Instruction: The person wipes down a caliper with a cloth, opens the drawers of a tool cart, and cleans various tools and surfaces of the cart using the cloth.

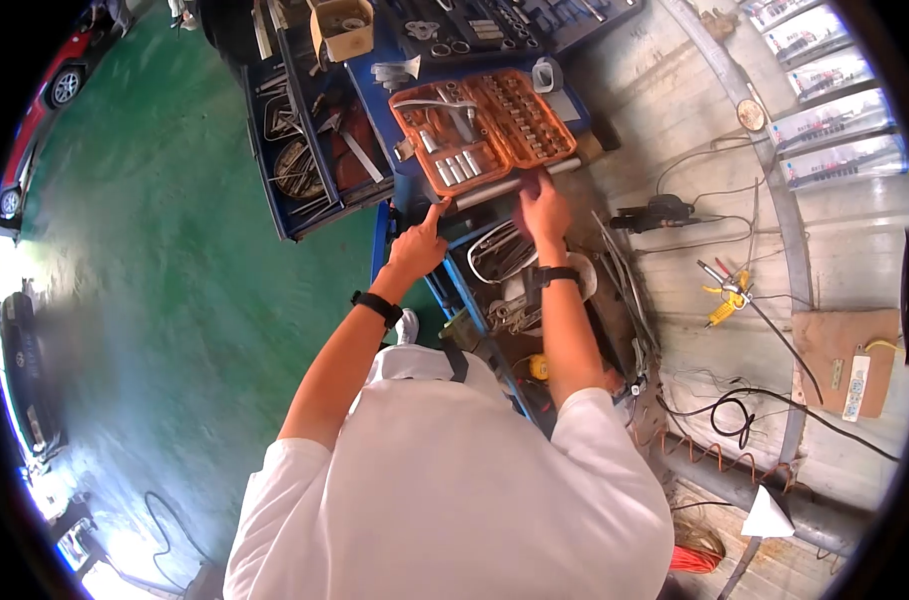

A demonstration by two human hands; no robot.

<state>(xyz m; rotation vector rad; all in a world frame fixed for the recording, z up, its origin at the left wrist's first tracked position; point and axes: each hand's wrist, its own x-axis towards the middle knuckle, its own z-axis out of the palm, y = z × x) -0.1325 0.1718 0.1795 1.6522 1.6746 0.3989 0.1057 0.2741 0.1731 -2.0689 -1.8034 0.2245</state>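
Green floor (174, 220); hands (419, 248) at case (491, 138), grip unclear.

- Tool case (480, 185) on the cart (371, 92), with sockets (534, 118) in its right half.
- Left hand (419, 246) at the case's near left corner; right hand (547, 212) at its near edge, farther right.
- Pulled-out drawer (339, 210) left of the case.
- Carton (350, 46) beyond the drawer, far left of the case.
- Car (57, 92) far left.
- Packets (836, 118) far right.
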